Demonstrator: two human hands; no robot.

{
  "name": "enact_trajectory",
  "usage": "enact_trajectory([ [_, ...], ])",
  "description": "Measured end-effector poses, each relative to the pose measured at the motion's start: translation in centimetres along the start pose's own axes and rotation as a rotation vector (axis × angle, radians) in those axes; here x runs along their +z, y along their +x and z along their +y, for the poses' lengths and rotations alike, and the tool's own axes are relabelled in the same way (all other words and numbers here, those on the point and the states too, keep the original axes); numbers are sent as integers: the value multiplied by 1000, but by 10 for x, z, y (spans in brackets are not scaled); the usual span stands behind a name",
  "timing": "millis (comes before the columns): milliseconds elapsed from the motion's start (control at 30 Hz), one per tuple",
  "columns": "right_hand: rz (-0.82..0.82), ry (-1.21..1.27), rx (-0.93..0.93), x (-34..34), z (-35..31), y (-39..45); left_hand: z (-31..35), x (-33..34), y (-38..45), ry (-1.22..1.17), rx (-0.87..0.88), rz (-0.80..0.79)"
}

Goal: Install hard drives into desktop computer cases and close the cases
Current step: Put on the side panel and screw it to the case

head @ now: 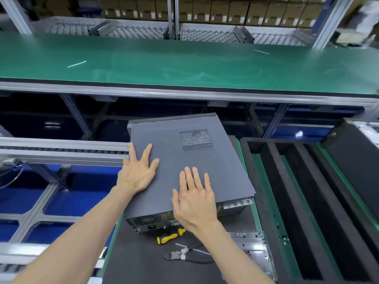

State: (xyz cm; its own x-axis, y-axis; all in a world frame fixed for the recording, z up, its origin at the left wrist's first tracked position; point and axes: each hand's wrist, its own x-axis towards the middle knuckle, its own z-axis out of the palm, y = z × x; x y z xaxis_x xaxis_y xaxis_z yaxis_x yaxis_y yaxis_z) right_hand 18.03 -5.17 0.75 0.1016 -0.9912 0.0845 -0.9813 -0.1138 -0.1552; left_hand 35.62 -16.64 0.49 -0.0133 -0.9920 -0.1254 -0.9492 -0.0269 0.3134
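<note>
While case (190, 167) lies flat, both hands, left (137, 173) and right (195, 198), press lid, fingers straight.

Green conveyor belt (184, 64), boxed shelving (205, 11)

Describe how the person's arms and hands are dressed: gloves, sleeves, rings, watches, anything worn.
Both arms are bare along the whole length in view, with no sleeve showing. The left hand and the right hand wear no gloves. No ring shows on any visible finger, and neither wrist carries a watch, a strap or a band. Nails are short and unpainted where they can be seen.
</note>
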Motion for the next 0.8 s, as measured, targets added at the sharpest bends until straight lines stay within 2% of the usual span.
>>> enact_trajectory([
  [67,53,4,-18,0,-2,8,0,2,3,0,2,21],
  [533,-10,-8,-49,2,-6,10,2,-3,16,-12,-18,37],
  [700,-51,14,-50,2,-7,10,8,-10,36,-43,-22,-16],
  [800,-21,2,-52,0,-8,1,6,-6,31,-16,-10,5],
])
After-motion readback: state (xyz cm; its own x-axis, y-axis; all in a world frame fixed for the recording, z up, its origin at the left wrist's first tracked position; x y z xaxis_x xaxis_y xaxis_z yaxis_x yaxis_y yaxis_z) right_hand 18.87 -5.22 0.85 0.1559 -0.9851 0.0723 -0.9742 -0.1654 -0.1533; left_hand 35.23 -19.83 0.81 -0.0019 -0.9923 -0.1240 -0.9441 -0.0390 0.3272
